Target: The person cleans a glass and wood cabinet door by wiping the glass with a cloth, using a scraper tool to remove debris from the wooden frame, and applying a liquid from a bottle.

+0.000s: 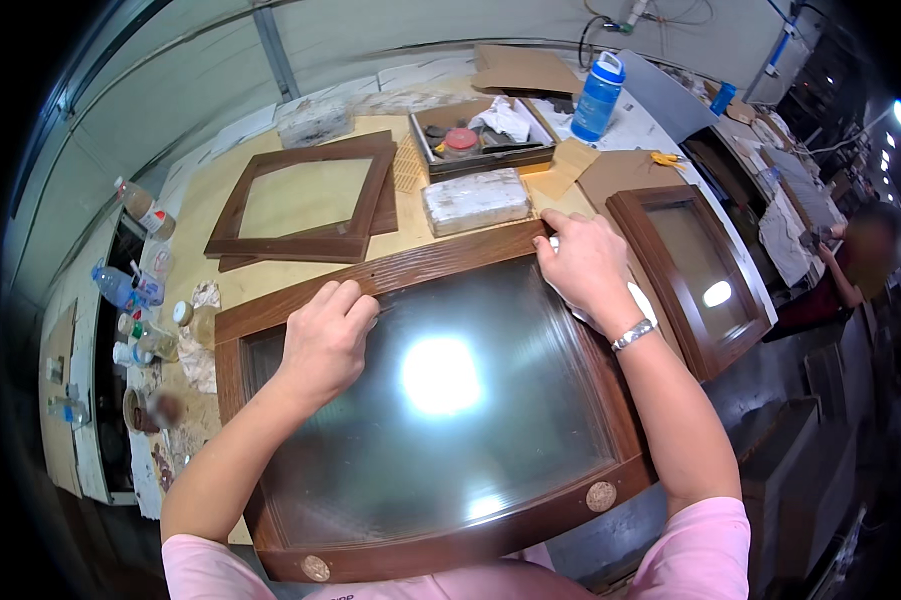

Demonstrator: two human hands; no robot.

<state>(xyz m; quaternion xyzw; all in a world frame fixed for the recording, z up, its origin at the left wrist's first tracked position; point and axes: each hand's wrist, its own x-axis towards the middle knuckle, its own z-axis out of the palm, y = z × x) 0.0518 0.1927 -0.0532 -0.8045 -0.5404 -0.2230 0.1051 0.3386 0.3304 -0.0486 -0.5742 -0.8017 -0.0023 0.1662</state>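
Note:
A large brown wooden door frame with a glass pane [450,480] lies in front of me, its near edge against my body. Bright light reflects in the glass. My left hand [328,335] is closed, its fingers curled by the inner edge of the far rail; whatever is in them is hidden. At the far right corner, my right hand [585,262] is closed around a white cloth [642,300], which shows between the fingers and beside the wrist. Its fingertips press on the frame's corner. Two round cork-like pads [601,496] sit on the near rail.
Two stacked brown frames [300,250] lie far left. A wrapped white block [477,200], an open box of tools [490,157] and a blue bottle [598,97] stand beyond. Narrow glazed frames [700,270] lie right. Several bottles [150,335] line the left edge. Another person [840,265] is at far right.

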